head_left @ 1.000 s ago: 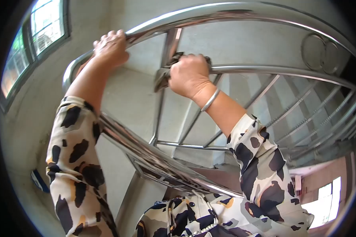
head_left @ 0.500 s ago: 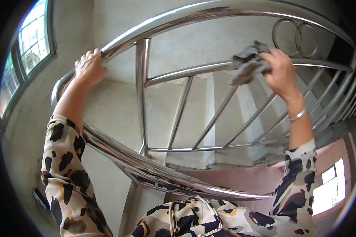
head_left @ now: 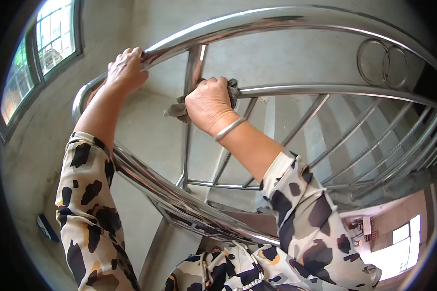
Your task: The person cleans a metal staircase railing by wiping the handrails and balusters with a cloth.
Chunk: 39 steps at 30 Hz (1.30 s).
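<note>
My left hand (head_left: pixel 126 72) is wrapped around the thick steel top handrail (head_left: pixel 238 29), close to where it bends at the left. A grey, crumpled rag (head_left: pixel 177 111) is bunched in my right hand (head_left: pixel 210 104), which is closed over it. The rag lies against the left end of the thinner middle rail (head_left: pixel 296 89), beside the upright post (head_left: pixel 185 150). Part of the rag is hidden under my fingers and pokes out on both sides of the hand.
Slanted balusters (head_left: pixel 306 121) run below the middle rail, with concrete steps (head_left: pixel 315 140) behind them. Two interlocked metal rings (head_left: pixel 386 68) sit between the rails at right. A lower handrail (head_left: pixel 165 194) crosses in front of me. A barred window (head_left: pixel 56 34) is at upper left.
My right hand has carried the rag leftward along the middle rail to the post. The left hand keeps its hold on the handrail, while the whole view has shifted slightly.
</note>
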Available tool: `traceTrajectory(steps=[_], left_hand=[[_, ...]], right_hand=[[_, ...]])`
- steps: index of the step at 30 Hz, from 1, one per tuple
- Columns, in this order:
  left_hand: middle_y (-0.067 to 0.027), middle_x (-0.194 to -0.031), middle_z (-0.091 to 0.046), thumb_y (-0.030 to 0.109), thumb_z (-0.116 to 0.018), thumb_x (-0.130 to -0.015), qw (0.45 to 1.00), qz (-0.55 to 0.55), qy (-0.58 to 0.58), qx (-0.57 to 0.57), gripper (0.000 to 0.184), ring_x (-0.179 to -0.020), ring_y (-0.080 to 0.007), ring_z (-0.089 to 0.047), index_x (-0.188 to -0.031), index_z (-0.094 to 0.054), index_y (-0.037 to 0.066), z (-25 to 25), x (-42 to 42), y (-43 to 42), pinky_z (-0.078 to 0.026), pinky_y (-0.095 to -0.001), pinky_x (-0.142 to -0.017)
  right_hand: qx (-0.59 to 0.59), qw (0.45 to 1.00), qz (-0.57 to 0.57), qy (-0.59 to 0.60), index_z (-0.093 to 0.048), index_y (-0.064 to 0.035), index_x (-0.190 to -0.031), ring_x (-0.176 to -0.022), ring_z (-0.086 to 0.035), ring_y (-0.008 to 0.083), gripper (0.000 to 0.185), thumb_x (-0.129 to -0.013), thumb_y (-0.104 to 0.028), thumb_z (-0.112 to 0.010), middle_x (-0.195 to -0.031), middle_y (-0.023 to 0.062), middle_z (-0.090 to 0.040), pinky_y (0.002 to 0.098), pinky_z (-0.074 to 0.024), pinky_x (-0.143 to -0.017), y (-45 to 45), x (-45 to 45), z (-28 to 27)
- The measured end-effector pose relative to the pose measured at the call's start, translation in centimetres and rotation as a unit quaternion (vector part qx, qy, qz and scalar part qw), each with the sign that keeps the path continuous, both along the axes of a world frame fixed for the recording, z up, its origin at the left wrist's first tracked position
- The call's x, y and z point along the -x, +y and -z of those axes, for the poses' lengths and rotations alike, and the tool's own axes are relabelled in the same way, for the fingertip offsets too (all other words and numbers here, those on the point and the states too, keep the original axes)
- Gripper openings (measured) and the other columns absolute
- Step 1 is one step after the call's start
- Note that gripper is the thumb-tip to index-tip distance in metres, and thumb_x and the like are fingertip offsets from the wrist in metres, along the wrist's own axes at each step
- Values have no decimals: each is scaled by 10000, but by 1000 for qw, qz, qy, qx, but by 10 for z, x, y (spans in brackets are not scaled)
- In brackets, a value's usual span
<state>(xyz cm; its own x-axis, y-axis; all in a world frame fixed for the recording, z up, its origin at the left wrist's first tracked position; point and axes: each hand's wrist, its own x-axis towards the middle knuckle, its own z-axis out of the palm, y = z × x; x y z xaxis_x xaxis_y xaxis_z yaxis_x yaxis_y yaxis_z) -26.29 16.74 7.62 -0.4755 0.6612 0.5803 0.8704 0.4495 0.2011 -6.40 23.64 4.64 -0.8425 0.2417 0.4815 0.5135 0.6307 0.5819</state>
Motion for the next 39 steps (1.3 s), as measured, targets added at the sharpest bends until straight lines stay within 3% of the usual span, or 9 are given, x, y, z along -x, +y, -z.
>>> traceTrajectory(steps=[4,8,14,18,20,27,32,35,39], left_hand=[[-126,-1152,-514,129,-609,-670,999,31,10,-19,537,-1126,-299,-472,-1189,-484,63,5,9,-1,-364,-446,-923],[-128,-1143,-520,131,-620,-667,999,34,15,-14,552,-1130,-298,-470,-1197,-482,69,8,7,1,-365,-457,-919],[-123,-1140,-516,164,-622,-685,999,-7,-37,5,477,-1127,-298,-469,-1137,-504,66,-6,-3,7,-365,-470,-916],[-111,-1144,-508,180,-617,-696,998,-32,-46,3,420,-1129,-296,-464,-1088,-514,72,-9,-8,7,-362,-485,-914],[-109,-1147,-508,178,-615,-698,998,-31,-53,3,421,-1131,-293,-463,-1093,-514,75,-10,-6,7,-361,-488,-914],[-98,-1135,-517,87,-568,-716,999,-17,-27,3,362,-1126,-276,-470,-1076,-526,84,-8,-5,-2,-382,-451,-910],[-98,-1113,-522,86,-571,-735,999,-20,-33,-23,316,-1113,-266,-478,-1049,-527,82,-7,-5,5,-392,-462,-891],[-104,-1107,-520,94,-558,-759,997,6,-62,-36,261,-1101,-278,-484,-1017,-527,70,-10,0,4,-397,-462,-881],[-123,-1064,-536,100,-543,-774,997,64,-9,-52,264,-1070,-308,-502,-1035,-521,66,-7,14,-9,-412,-460,-851]], right_hand=[[-59,986,-155,3,-634,-123,-621,-692,-584,214,117,-682,-187,-556,-672,52,-581,353,-431,-625,21,-49,-12],[21,998,-62,9,-637,-72,-680,-736,-600,276,86,-678,-123,-568,-708,104,-598,416,-465,-666,16,-138,-77],[-119,991,-38,54,-643,-41,-866,-896,-557,300,254,-629,-5,-558,-966,143,-596,385,-426,-814,1,-249,-126],[-121,990,-39,60,-641,-46,-891,-881,-557,295,310,-597,7,-556,-914,141,-593,403,-407,-807,-8,-218,-115],[-17,996,-69,46,-634,-60,-857,-849,-560,282,260,-611,-15,-562,-829,121,-586,404,-404,-759,-6,-174,-98],[-38,989,-133,-49,-591,-105,-623,-665,-604,219,75,-677,-139,-551,-651,59,-586,345,-464,-615,6,-18,-8],[91,978,-189,-13,-620,-87,-819,-674,-571,275,153,-677,-92,-565,-748,104,-575,369,-452,-606,3,-43,-59],[-94,946,-301,77,-625,-118,-979,-790,-551,264,272,-730,-62,-531,-799,98,-557,364,-440,-666,-20,-37,-116],[-168,972,-164,8,-645,-140,-864,-803,-542,231,203,-749,-51,-503,-784,61,-586,349,-431,-713,-5,-45,-174]])
